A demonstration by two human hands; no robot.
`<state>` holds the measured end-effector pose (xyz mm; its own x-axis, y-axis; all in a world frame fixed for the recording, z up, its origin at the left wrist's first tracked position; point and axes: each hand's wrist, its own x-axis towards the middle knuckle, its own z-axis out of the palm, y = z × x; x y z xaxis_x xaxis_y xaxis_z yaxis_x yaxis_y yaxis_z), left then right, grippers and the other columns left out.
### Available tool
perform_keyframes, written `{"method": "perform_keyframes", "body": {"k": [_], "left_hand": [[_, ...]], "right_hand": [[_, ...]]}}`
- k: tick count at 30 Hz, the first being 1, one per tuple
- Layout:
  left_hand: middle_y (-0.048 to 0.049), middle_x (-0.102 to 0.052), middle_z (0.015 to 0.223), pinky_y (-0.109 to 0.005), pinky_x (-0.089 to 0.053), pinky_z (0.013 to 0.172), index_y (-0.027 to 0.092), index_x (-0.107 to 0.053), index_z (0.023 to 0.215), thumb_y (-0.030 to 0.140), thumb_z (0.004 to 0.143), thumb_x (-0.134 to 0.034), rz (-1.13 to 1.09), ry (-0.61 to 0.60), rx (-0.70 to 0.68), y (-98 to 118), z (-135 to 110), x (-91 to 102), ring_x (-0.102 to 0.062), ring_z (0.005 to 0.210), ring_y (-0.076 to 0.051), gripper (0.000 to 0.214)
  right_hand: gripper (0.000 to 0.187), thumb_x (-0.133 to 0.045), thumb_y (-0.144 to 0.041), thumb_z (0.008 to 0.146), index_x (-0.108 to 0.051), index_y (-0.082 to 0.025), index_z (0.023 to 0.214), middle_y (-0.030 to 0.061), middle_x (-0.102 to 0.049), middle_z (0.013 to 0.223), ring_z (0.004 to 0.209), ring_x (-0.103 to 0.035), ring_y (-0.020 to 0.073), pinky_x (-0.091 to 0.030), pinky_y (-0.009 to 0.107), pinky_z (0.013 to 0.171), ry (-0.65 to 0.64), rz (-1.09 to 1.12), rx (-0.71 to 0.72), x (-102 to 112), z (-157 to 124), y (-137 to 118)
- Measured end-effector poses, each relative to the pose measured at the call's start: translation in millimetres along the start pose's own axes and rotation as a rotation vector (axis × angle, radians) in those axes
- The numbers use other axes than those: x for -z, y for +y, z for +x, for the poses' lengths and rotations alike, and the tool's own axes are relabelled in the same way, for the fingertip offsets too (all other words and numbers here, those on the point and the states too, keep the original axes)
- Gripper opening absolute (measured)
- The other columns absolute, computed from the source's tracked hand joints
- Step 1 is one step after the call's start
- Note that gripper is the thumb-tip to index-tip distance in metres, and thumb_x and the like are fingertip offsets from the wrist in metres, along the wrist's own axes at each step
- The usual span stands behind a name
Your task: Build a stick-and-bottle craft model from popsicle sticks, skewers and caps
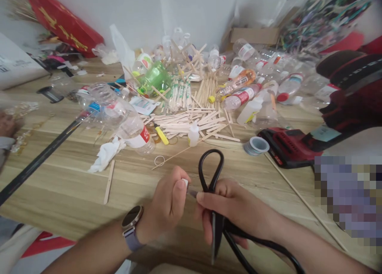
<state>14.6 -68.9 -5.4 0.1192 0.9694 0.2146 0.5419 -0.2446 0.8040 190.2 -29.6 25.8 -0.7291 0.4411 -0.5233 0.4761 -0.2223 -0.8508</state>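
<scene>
My left hand (170,198), wearing a watch (133,217), pinches a small white piece (185,182) between thumb and fingers; most of it is hidden. Close beside it, my right hand (227,210) grips a pair of black-handled scissors (211,168) around the middle, with the handles spread. One blade points down, while a metal tip reaches left toward the white piece; whether they touch I cannot tell. Just beyond my hands lie a thin stick (176,155), a small white ring (159,161) and a little squeeze bottle (193,134).
Wooden sticks (191,122) are heaped mid-table. Plastic bottles (243,96) crowd behind and at left, including a labelled bottle (140,138). A tape roll (256,145) and red-black power tool (286,146) stand right. Another person's hand (6,124) shows at far left.
</scene>
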Motion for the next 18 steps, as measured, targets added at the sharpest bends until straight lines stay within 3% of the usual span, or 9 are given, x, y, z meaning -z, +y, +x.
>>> {"method": "perform_keyframes", "body": {"k": [1,2,5,7,10,11,14,18], "left_hand": [[-0.0017,-0.051,0.069,-0.032,-0.040,0.063,0.022,-0.047,0.088,0.027,0.098,-0.023,-0.003,0.000,-0.004,-0.2,-1.0,0.4,-0.051,0.064,-0.019,0.027],[-0.0015,-0.051,0.069,-0.032,-0.040,0.063,0.022,-0.047,0.088,0.028,0.098,-0.023,-0.011,0.001,0.001,-0.2,-1.3,0.4,-0.051,0.064,-0.019,0.027],[-0.0006,-0.050,0.070,-0.031,-0.040,0.063,0.023,-0.045,0.083,0.031,0.099,-0.021,-0.053,-0.028,0.070,0.2,2.0,-2.1,-0.050,0.065,-0.018,0.030],[0.0003,-0.049,0.070,-0.031,-0.040,0.063,0.023,-0.042,0.078,0.030,0.099,-0.019,-0.054,-0.074,0.134,0.5,7.1,-4.9,-0.048,0.064,-0.017,0.032],[0.0015,-0.046,0.068,-0.030,-0.040,0.061,0.023,-0.039,0.074,0.029,0.098,-0.018,-0.015,-0.128,0.199,0.2,13.8,-8.0,-0.047,0.063,-0.016,0.032],[0.0017,-0.046,0.067,-0.030,-0.040,0.061,0.023,-0.039,0.074,0.029,0.098,-0.019,-0.003,-0.131,0.200,-0.1,14.5,-8.1,-0.047,0.063,-0.016,0.032],[0.0012,-0.048,0.069,-0.030,-0.040,0.061,0.022,-0.042,0.079,0.029,0.099,-0.020,0.025,-0.092,0.124,-1.3,11.1,-5.5,-0.048,0.063,-0.016,0.030],[0.0005,-0.050,0.067,-0.030,-0.041,0.059,0.020,-0.047,0.088,0.027,0.098,-0.024,0.048,0.007,-0.038,-2.4,1.4,0.1,-0.049,0.060,-0.016,0.027]], "right_hand": [[0.054,-0.024,-0.046,0.098,-0.063,-0.014,0.080,0.0023,-0.068,0.067,0.029,-0.036,0.0055,-0.030,0.020,0.032,-0.054,0.046,-0.042,-0.2,-0.5,-1.0],[0.054,-0.023,-0.045,0.099,-0.063,-0.014,0.080,0.0016,-0.067,0.064,0.029,-0.036,0.0056,-0.030,0.020,0.032,-0.024,-0.034,-0.013,-0.9,-1.2,-0.6],[0.043,-0.032,-0.029,0.098,-0.065,-0.014,0.075,0.0048,-0.066,0.064,0.044,-0.052,0.0107,-0.037,0.022,0.044,0.305,-0.626,0.260,-4.2,-4.4,6.4],[0.029,-0.040,-0.015,0.090,-0.066,-0.013,0.077,0.0085,-0.067,0.068,0.053,-0.057,0.0159,-0.036,0.027,0.048,0.507,-1.000,0.464,-5.3,-5.8,12.9],[0.024,-0.044,-0.004,0.081,-0.066,-0.012,0.078,0.0088,-0.065,0.066,0.051,-0.053,0.0177,-0.030,0.030,0.047,0.630,-1.336,0.660,-3.5,-4.4,19.7],[0.023,-0.045,-0.004,0.081,-0.067,-0.012,0.079,0.0082,-0.065,0.066,0.050,-0.052,0.0169,-0.031,0.030,0.047,0.626,-1.321,0.657,-2.4,-3.2,20.5],[0.026,-0.045,-0.015,0.090,-0.069,-0.013,0.080,0.0068,-0.066,0.066,0.053,-0.054,0.0130,-0.035,0.024,0.049,0.508,-0.920,0.461,0.0,1.0,17.8],[0.058,-0.026,-0.047,0.100,-0.067,-0.014,0.075,0.0021,-0.064,0.059,0.033,-0.041,0.0064,-0.033,0.019,0.036,0.086,-0.165,0.121,0.2,3.2,8.0]]}}
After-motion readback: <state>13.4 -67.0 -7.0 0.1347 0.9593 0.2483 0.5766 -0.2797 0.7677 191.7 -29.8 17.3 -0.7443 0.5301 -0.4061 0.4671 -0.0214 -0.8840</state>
